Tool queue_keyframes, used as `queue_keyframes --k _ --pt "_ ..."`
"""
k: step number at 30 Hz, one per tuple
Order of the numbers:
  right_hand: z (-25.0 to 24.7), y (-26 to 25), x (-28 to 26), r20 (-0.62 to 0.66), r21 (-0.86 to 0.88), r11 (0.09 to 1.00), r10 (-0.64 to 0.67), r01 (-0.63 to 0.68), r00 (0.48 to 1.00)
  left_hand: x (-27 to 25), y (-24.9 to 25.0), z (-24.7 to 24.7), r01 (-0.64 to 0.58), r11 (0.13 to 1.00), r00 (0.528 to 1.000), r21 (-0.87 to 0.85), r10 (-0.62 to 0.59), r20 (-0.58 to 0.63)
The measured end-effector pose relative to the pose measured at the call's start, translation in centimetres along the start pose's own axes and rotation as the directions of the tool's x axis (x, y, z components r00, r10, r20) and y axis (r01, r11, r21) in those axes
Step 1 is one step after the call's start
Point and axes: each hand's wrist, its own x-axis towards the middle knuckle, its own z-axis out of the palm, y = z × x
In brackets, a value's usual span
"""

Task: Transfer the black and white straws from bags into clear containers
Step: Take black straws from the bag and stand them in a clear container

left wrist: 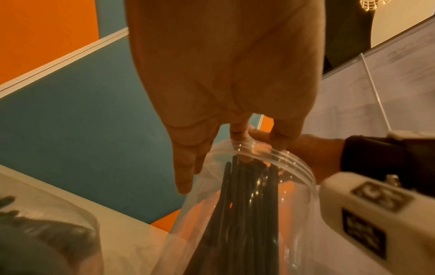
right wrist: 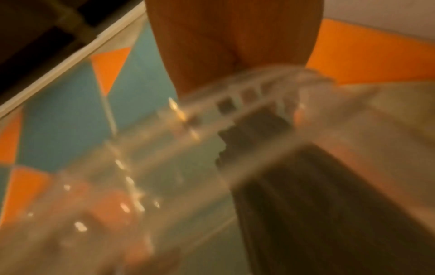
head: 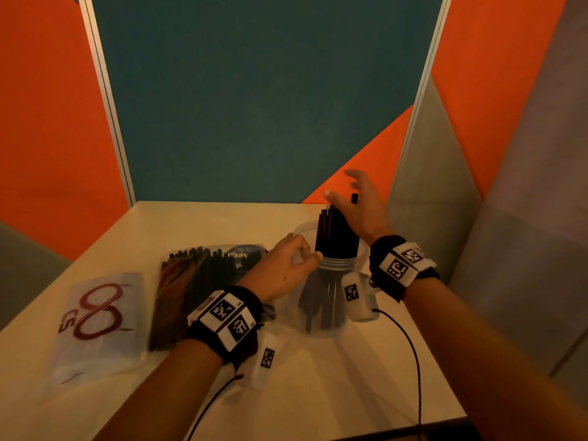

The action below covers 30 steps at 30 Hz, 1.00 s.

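Note:
A clear container [head: 334, 272] stands right of centre on the table and holds a bundle of black straws [head: 335, 237] that rises above its rim. My left hand [head: 307, 254] pinches that rim from the left; the left wrist view shows the hand [left wrist: 237, 141] on the ribbed rim [left wrist: 294, 163] with the straws [left wrist: 247, 204] inside. My right hand [head: 343, 189] hovers over the straw tops with fingers spread, one straw end poking up beside them. The right wrist view is blurred, showing only the straws [right wrist: 306, 186] behind clear plastic. A bag of black straws [head: 191, 281] lies to the left.
A white bag [head: 95, 319] with a dark red figure-eight print lies at the left of the table [head: 191, 224]. A second clear container [head: 304, 229] stands just behind the first. Partition panels close in the back and right. A black cable [head: 413, 361] crosses the table's right front.

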Motion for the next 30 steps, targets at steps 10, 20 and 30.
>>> queue_keyframes --k 10,20,30 --pt "-0.3 1.8 0.9 0.093 -0.203 0.973 0.129 -0.108 0.987 -0.5 0.4 -0.1 -0.013 1.000 1.000 -0.002 0.013 -0.011" --pt "1.8 -0.1 0.6 0.544 -0.618 0.674 -0.004 0.404 0.839 -0.5 0.7 -0.1 0.006 0.998 1.000 -0.059 -0.006 -0.006" --pt "-0.2 -1.2 0.9 0.461 -0.642 0.716 0.073 0.275 0.885 -0.6 0.5 -0.3 0.018 0.999 1.000 -0.043 -0.019 -0.012"
